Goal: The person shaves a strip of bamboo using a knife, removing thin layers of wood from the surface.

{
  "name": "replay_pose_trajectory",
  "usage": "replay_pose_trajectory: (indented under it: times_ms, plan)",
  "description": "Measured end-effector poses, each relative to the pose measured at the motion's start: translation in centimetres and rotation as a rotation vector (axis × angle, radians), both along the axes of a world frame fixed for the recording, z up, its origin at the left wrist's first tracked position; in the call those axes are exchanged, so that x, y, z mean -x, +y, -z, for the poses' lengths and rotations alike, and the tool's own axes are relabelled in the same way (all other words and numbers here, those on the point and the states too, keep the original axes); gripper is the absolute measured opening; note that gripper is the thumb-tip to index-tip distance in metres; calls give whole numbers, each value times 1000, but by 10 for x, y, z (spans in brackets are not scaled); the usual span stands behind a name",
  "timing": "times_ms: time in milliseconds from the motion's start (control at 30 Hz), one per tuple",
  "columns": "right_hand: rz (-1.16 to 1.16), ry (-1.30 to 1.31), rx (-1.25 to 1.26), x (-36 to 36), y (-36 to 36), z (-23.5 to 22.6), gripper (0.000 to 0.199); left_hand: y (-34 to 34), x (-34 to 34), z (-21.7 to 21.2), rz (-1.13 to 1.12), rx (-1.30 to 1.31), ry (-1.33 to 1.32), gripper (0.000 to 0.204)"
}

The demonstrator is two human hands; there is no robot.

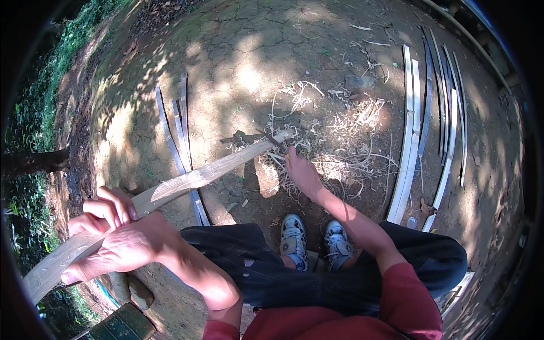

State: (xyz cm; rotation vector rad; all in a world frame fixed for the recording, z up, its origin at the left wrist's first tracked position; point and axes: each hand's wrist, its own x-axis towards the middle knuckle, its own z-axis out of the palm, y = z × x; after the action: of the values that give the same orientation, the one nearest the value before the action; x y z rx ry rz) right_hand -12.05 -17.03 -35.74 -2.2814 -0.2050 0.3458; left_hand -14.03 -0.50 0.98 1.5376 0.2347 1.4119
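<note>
Two of our hands are at work: nearest us, the left hand (pixel 116 238) is closed around the near part of a long pale slat (pixel 198 177), fingers curled over its upper side. The slat slants away to its far end, where the right hand (pixel 304 173), just beside it, is curled tight on the handle of a knife (pixel 268 137); the dark blade lies across the slat, and we cannot tell whether its edge bites. We judge the slat light for its length, stiff with a little spring, dry enough not to slip, its edges liable to splinter; our best hold is the broad near part, well clear of the blade. On the near side of the slat, our legs (pixel 232 241) and shoes (pixel 293 238) leave limited room. Curly shavings (pixel 340 161) lie around the slat's far end and to its right, where they could snag. Several narrow strips (pixel 182 141) pass beneath the slat's middle and run beyond it; well to its right lie pale strips (pixel 407 153) and thinner lengths (pixel 462 113). Beyond its far end sits a flat grey stone (pixel 360 81), and far off to its left grow green plants (pixel 34 124).
</note>
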Motion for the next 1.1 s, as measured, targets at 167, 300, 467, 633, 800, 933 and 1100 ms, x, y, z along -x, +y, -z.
replay_pose_trajectory:
  times_ms: [167, 300, 467, 633, 800, 933, 1100]
  plan:
    - [-5, 115, 52, -8, -2, 2, 26, 3, 2, -1, 7, -38, 6, 73]
    - [17, 117, -268, 4, -6, -3, 30, -1, 2, 0, -12, 1, -2, 73]
    - [-29, 120, -244, 15, 12, -62, 29, -4, 2, -1, -36, -8, -4, 72]
    - [71, 94, 85, -4, -7, 29, 22, -5, 2, -4, 43, -34, 7, 72]
    - [23, 85, -91, -10, -7, 9, 24, 11, 3, 3, 138, -16, -59, 72]
    - [31, 39, -261, 12, 6, -18, 25, 14, 10, 4, 212, -8, -64, 71]
    - [-4, -56, -68, 11, 10, -35, 25, 5, 5, 2, 126, -4, -40, 72]
